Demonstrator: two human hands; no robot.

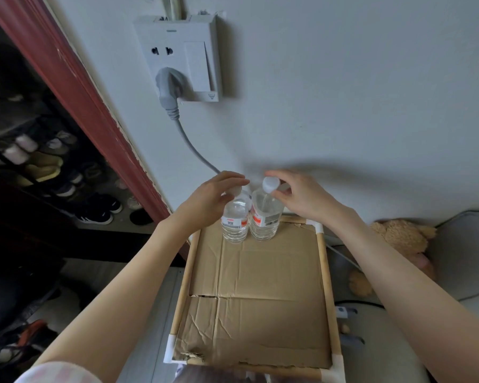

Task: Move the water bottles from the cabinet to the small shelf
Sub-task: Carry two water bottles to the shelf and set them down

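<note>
Two water bottles [249,219] stand upright, touching, at the cardboard-topped small shelf's [322,261] far edge, left hand [210,197] and right hand [299,197] each in a narrow grip at a cap, so placement looks nearly done.

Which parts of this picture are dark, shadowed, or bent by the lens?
Head view: the shoe rack at left is very dark; the hands cast a soft shadow on the wall above the two bottles; the wide lens slants the door frame and tilts the socket.
</note>
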